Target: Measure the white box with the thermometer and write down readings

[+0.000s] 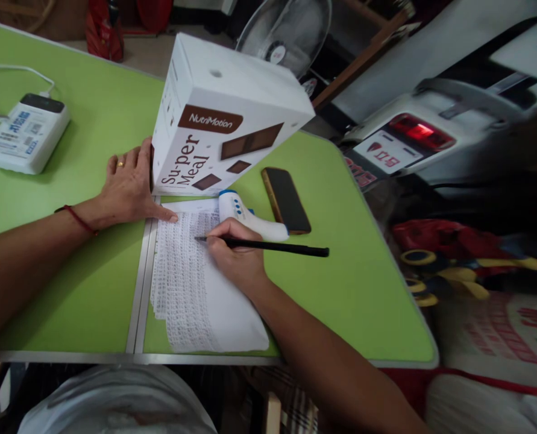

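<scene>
A black pen [277, 246] is gripped in my right hand [238, 256], its tip on a sheet of paper [232, 319] covered with dense handwritten columns on its left side. Other written sheets stick out beneath it. My left hand [130, 187] lies spread on the table, fingers beside the lower left edge of a white "NutriMotion Super Meal" box [205, 144], thumb on the paper's upper left corner. Past my right hand lies a white and blue handheld thermometer [234, 208], partly hidden by that hand. A dark phone [286, 200] rests to its right.
The green folding table [340, 301] has a metal seam down its middle. A white device with cables [26, 132] sits at the left. Beyond the table stand a fan [286, 36] and a scooter [422, 132]. Yellow-handled tools [453, 277] lie off the right edge.
</scene>
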Tool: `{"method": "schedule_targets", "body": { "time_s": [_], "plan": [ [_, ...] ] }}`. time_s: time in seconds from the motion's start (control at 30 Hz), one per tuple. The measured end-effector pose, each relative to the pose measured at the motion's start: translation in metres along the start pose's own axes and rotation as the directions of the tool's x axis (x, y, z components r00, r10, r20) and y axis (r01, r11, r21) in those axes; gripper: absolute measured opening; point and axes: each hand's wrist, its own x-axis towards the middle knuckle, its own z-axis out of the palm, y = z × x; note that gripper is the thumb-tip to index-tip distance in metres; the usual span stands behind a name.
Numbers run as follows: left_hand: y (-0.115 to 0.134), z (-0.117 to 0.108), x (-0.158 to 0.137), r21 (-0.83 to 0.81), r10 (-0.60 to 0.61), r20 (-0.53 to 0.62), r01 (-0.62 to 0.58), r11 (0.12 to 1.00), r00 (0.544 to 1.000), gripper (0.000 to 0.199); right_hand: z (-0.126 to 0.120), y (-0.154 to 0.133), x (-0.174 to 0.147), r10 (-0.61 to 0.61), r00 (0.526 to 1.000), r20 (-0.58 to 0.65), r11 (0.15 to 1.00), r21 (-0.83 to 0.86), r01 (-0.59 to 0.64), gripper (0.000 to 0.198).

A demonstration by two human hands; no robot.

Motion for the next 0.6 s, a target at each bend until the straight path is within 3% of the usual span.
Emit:
{"method": "schedule_targets", "body": {
  "time_s": [0.37,0.47,0.53,0.6],
  "plan": [
    [-0.006,0.005,0.001,-0.021,0.012,-0.013,-0.012,1.0,1.0,0.166,-0.001,0.005,-0.002,-0.084,0.996,-0.039,0.995,-0.05,0.082,0.009],
    [-0.009,0.006,0.001,-0.036,0.038,-0.022,-0.039,0.999,0.999,0.164,-0.005,0.007,-0.002,-0.231,0.97,-0.072,0.966,-0.139,0.219,0.009],
    [-0.012,0.008,0.002,-0.062,0.045,-0.029,-0.047,0.997,0.999,0.166,-0.01,0.007,-0.001,-0.378,0.926,0.017,0.902,-0.218,0.372,0.011],
    [-0.018,0.01,0.004,-0.118,0.065,-0.047,-0.07,0.991,0.997,0.166,-0.015,0.007,0.0,-0.51,0.844,0.166,0.797,-0.279,0.536,0.016]
  ]
}}
